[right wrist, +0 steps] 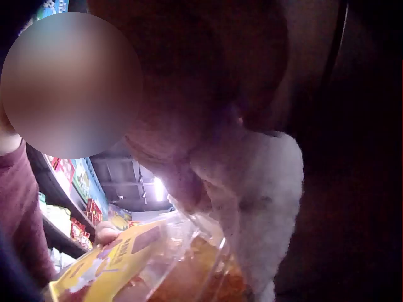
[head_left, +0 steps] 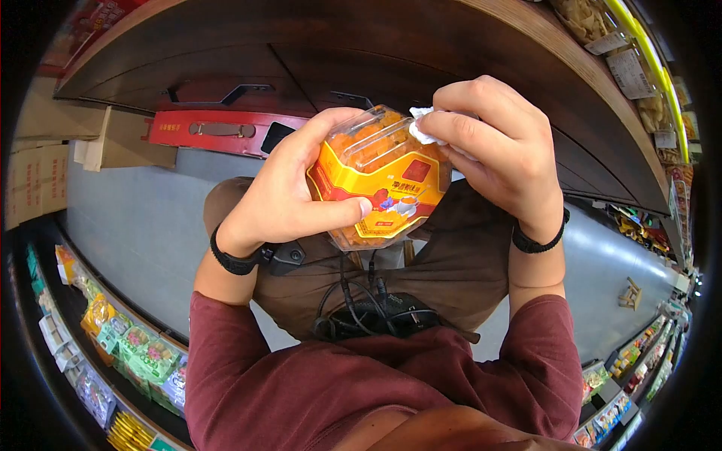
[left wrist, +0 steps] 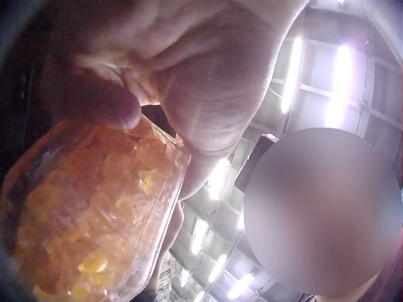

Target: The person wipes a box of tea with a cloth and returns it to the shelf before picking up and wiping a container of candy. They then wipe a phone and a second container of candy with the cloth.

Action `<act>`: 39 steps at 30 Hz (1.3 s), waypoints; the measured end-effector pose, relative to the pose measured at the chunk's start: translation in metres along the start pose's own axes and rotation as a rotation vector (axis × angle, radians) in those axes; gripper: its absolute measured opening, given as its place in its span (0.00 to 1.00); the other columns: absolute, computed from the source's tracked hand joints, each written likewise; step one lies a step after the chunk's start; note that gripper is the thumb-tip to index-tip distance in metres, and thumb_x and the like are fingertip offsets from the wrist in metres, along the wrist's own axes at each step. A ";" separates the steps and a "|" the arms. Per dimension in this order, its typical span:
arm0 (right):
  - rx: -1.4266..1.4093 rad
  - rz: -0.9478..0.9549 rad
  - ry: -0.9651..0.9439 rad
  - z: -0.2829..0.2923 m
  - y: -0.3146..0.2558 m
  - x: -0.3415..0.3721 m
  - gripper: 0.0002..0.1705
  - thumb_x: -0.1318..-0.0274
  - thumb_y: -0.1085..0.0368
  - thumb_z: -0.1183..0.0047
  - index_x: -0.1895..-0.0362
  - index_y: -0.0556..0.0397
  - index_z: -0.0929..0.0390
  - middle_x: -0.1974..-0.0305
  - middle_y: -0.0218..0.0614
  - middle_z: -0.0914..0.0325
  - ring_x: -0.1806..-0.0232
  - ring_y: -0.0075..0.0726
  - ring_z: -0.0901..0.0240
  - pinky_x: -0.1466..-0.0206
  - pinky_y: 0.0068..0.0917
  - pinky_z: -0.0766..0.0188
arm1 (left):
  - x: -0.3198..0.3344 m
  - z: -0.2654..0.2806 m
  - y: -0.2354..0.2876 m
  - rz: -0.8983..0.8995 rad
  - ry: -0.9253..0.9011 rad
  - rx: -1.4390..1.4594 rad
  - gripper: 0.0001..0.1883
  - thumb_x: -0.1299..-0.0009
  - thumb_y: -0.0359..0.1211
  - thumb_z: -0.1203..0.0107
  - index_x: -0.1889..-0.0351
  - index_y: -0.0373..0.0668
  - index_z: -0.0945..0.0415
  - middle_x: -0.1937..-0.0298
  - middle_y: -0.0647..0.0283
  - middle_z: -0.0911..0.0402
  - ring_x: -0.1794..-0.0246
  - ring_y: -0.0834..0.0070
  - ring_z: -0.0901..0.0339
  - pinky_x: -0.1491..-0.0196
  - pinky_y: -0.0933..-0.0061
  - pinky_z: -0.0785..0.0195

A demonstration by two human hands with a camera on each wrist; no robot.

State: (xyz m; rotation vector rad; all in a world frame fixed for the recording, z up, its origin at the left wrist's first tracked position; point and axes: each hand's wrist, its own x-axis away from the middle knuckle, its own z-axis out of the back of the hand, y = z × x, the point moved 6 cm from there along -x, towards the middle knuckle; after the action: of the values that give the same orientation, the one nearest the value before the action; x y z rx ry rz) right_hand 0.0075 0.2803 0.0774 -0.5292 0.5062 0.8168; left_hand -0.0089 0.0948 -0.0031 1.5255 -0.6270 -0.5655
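My left hand (head_left: 289,192) grips a clear plastic box (head_left: 383,173) by its left side, the thumb lying across the front label. Orange-amber lumps fill the box, and its yellow and red label (head_left: 412,180) shows a printed cup. In the left wrist view, the lumps show through the clear wall of the box (left wrist: 94,214). My right hand (head_left: 500,143) pinches a crumpled white cloth (head_left: 425,126) against the box's upper right edge. The right wrist view has this cloth (right wrist: 271,195) hanging from the fingers, over the clear lid.
Dark wooden cabinet doors (head_left: 226,68) stand just ahead. Beneath them lies a red case (head_left: 203,134) with a dark phone-like object (head_left: 277,137) at its end. Cardboard boxes (head_left: 45,180) sit at left. Cables (head_left: 361,301) lie in the lap. Packet-filled shelves (head_left: 143,353) curve behind at left.
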 end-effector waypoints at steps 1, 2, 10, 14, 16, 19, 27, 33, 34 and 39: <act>-0.011 0.008 -0.017 0.000 0.000 0.000 0.20 0.71 0.74 0.34 0.64 0.53 0.18 0.66 0.35 0.23 0.68 0.40 0.24 0.67 0.31 0.26 | 0.000 0.000 0.001 -0.022 0.012 0.011 0.40 0.42 0.33 0.31 0.33 0.35 0.39 0.43 0.58 0.24 0.41 0.73 0.25 0.37 0.70 0.32; -0.022 0.017 -0.034 0.000 -0.001 0.000 0.20 0.71 0.74 0.34 0.64 0.53 0.18 0.66 0.35 0.23 0.68 0.40 0.24 0.67 0.31 0.26 | 0.001 0.000 0.001 -0.022 0.012 0.011 0.40 0.42 0.33 0.31 0.33 0.35 0.39 0.43 0.58 0.24 0.41 0.73 0.25 0.37 0.70 0.32; -0.017 0.069 -0.037 -0.003 -0.001 0.000 0.15 0.62 0.69 0.38 0.63 0.49 0.21 0.64 0.32 0.24 0.66 0.39 0.25 0.68 0.31 0.25 | 0.002 -0.004 0.002 0.007 -0.032 -0.018 0.42 0.43 0.30 0.33 0.31 0.35 0.41 0.38 0.58 0.28 0.36 0.72 0.29 0.33 0.69 0.35; -0.088 0.064 0.014 -0.001 -0.003 -0.001 0.21 0.71 0.73 0.33 0.63 0.52 0.17 0.66 0.35 0.23 0.68 0.39 0.24 0.67 0.30 0.27 | 0.002 -0.005 0.001 0.000 -0.037 0.009 0.41 0.43 0.29 0.33 0.31 0.35 0.41 0.38 0.58 0.28 0.36 0.73 0.29 0.33 0.70 0.35; -0.132 0.071 0.010 -0.005 -0.005 -0.002 0.20 0.70 0.73 0.33 0.63 0.52 0.16 0.66 0.35 0.23 0.68 0.38 0.24 0.67 0.30 0.27 | 0.000 -0.008 0.002 -0.026 -0.024 0.027 0.39 0.42 0.33 0.31 0.34 0.38 0.38 0.45 0.58 0.23 0.43 0.73 0.24 0.38 0.70 0.31; -0.173 0.077 0.003 -0.008 -0.009 -0.003 0.18 0.67 0.72 0.34 0.63 0.51 0.18 0.64 0.34 0.22 0.67 0.39 0.24 0.66 0.31 0.26 | 0.000 -0.009 -0.001 -0.032 -0.023 -0.032 0.38 0.43 0.34 0.30 0.35 0.37 0.37 0.46 0.58 0.23 0.44 0.73 0.23 0.39 0.70 0.31; -0.162 -0.025 -0.057 0.003 -0.004 -0.001 0.19 0.68 0.73 0.34 0.64 0.49 0.18 0.63 0.35 0.23 0.65 0.41 0.23 0.65 0.31 0.25 | 0.000 -0.007 -0.001 -0.036 -0.006 0.011 0.38 0.43 0.33 0.30 0.36 0.35 0.37 0.44 0.58 0.25 0.41 0.74 0.26 0.37 0.71 0.32; -0.137 -0.080 -0.037 0.010 0.004 0.003 0.20 0.69 0.77 0.34 0.64 0.50 0.18 0.65 0.35 0.25 0.67 0.41 0.23 0.67 0.32 0.26 | 0.001 -0.003 0.005 -0.035 0.008 0.194 0.37 0.42 0.28 0.32 0.34 0.35 0.38 0.42 0.59 0.25 0.40 0.74 0.27 0.35 0.70 0.34; -0.130 -0.074 -0.032 0.011 0.003 0.003 0.20 0.69 0.77 0.34 0.64 0.50 0.18 0.65 0.35 0.25 0.67 0.41 0.23 0.67 0.32 0.26 | 0.001 -0.002 0.006 -0.033 0.012 0.229 0.37 0.42 0.28 0.32 0.34 0.36 0.38 0.42 0.59 0.25 0.40 0.74 0.27 0.35 0.70 0.34; -0.083 -0.084 -0.040 0.017 0.005 0.005 0.15 0.66 0.76 0.36 0.66 0.51 0.18 0.67 0.34 0.24 0.68 0.40 0.23 0.68 0.32 0.26 | 0.001 0.004 0.004 -0.067 0.043 0.208 0.39 0.42 0.27 0.33 0.33 0.35 0.39 0.40 0.57 0.26 0.37 0.74 0.29 0.33 0.69 0.36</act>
State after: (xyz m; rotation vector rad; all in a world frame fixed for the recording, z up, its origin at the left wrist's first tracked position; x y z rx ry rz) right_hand 0.0104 0.2963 0.0857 -0.6052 0.4123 0.7689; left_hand -0.0109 0.0907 0.0008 1.7549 -0.6187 -0.5295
